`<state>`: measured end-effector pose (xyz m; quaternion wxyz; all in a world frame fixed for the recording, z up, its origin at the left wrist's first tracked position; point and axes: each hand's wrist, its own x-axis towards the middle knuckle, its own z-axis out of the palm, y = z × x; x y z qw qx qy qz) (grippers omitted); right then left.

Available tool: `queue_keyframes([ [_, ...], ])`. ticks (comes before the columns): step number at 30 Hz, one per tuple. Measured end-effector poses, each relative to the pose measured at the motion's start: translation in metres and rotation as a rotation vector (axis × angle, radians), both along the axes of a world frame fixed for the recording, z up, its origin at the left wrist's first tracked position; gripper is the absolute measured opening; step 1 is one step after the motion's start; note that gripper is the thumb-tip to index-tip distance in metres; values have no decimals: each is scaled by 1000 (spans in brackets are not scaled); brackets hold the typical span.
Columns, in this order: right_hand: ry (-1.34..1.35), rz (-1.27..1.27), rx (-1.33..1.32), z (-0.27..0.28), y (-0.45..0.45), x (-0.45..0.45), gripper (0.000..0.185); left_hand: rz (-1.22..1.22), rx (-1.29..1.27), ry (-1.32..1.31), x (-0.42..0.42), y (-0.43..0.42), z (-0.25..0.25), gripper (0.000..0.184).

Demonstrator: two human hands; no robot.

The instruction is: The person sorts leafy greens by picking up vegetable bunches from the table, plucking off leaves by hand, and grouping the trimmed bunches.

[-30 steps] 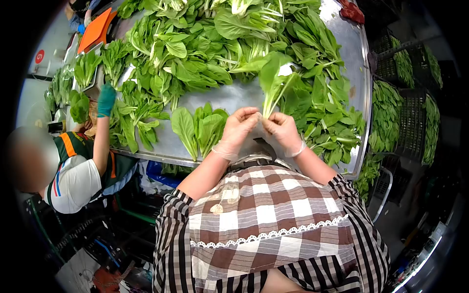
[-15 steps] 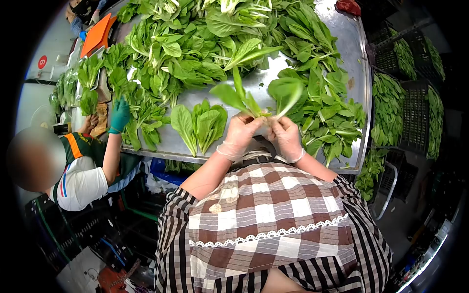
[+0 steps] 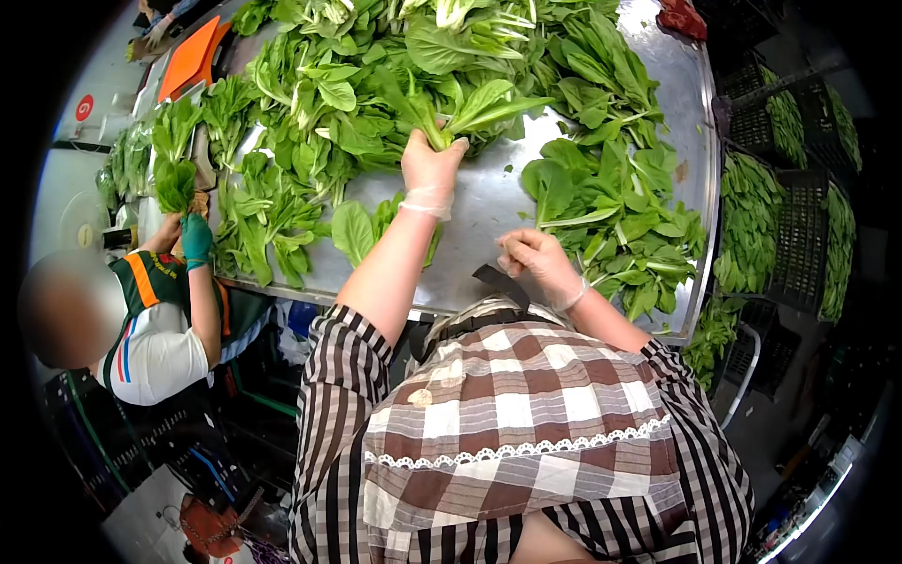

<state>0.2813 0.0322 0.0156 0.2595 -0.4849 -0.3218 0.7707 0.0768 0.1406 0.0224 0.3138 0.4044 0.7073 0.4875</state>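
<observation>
My left hand (image 3: 432, 174), in a clear glove, reaches forward over the metal table and grips a leafy green plant (image 3: 432, 130) by its pale base. Its leaves overlap the large heap of greens (image 3: 366, 94) behind it. My right hand (image 3: 545, 265), also gloved, is near the table's front edge with its fingers curled together; no object shows in it. A loose broad leaf with a pale stem (image 3: 581, 220) lies just beyond it, on the right-hand pile of greens (image 3: 639, 226). A small bunch (image 3: 355, 233) is partly hidden behind my left forearm.
At the left, a co-worker's green-gloved hand (image 3: 196, 240) holds a bunch of greens (image 3: 176, 183). An orange board (image 3: 191, 58) stands at the back left. Black crates with greens (image 3: 747, 216) line the right side, beyond the metal table's edge (image 3: 707, 179).
My left hand has moved forward and left with the plant. My right hand has let go of a leaf, now on the right pile, and lowered slightly. The co-worker's gloved hand has moved left.
</observation>
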Motion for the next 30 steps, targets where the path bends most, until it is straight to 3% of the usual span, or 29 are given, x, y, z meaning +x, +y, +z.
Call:
queue_keyframes([
  [3,-1,34,36,7,10,0,23,-13,-116,174,-1,8,-5,33],
  [4,-12,51,52,12,14,2,25,5,-89,162,2,5,1,20],
  [11,64,10,159,13,36,-5,29,-118,-275,-721,13,-58,9,17],
  [14,110,-8,187,19,37,-13,26,-202,-318,-850,24,-87,3,20],
  [18,107,-13,211,14,31,-11,21,-221,-318,-891,28,-105,2,24],
  [24,69,175,169,16,20,8,18,-286,-248,-858,30,-113,13,25],
  [28,-140,185,478,13,4,10,18,-302,-223,-774,42,-124,22,26],
  [30,-99,146,393,19,0,13,20,-275,-231,-760,46,-127,19,24],
])
